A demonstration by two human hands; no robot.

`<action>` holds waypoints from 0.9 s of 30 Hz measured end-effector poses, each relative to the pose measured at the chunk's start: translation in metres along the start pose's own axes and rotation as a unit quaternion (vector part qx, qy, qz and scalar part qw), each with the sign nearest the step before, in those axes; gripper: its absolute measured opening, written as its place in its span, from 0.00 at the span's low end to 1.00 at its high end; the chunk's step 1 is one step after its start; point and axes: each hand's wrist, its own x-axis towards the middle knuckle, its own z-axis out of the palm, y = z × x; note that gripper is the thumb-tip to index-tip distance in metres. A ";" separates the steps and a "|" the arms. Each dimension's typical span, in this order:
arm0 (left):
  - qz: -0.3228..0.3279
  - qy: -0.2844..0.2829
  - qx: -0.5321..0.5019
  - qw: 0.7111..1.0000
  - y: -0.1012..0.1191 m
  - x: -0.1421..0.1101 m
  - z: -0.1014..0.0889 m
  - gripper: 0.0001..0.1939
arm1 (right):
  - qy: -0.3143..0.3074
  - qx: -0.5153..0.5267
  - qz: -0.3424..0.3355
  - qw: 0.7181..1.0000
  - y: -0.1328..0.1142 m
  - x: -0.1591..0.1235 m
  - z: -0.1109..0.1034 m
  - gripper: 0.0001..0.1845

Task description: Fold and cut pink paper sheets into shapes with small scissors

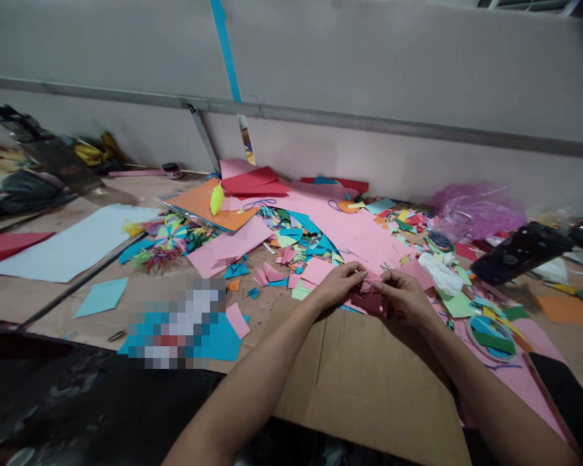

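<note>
Both of my hands meet over the middle of the table. My left hand [339, 283] and my right hand [404, 293] pinch a small folded piece of pink and dark red paper [369, 296] between their fingertips, just above a sheet of brown cardboard [369, 382]. Fingers of both hands are curled closed on the paper. A large pink sheet [342, 230] lies right behind the hands, strewn with scraps.
Several coloured paper scraps [296, 249] cover the table's centre. Orange sheet [201, 202], red sheets [255, 181] and a pale blue sheet [72, 243] lie left. A purple plastic bag [476, 210], a tape roll [490, 336] and a dark tool [519, 249] sit right. The wall [369, 77] runs behind.
</note>
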 end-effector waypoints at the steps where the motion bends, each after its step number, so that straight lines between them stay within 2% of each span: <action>1: 0.003 0.002 0.001 1.000 0.001 0.000 0.000 0.17 | 0.000 0.000 -0.003 1.000 0.001 0.000 0.000 0.20; 6: 0.027 0.018 0.025 0.999 0.007 0.000 0.001 0.14 | 0.003 -0.033 -0.028 0.999 -0.001 0.000 0.002 0.20; 12: 0.005 0.017 0.038 0.999 0.012 -0.001 -0.001 0.13 | 0.005 -0.041 -0.042 0.998 -0.006 -0.001 0.005 0.21; 21: 0.017 -0.013 0.112 0.993 0.008 -0.004 0.000 0.13 | 0.021 -0.085 -0.061 0.994 -0.001 0.001 -0.001 0.21; 27: 0.015 -0.004 0.123 0.992 0.004 -0.001 0.000 0.12 | 0.008 -0.072 -0.052 0.996 -0.001 -0.001 -0.001 0.20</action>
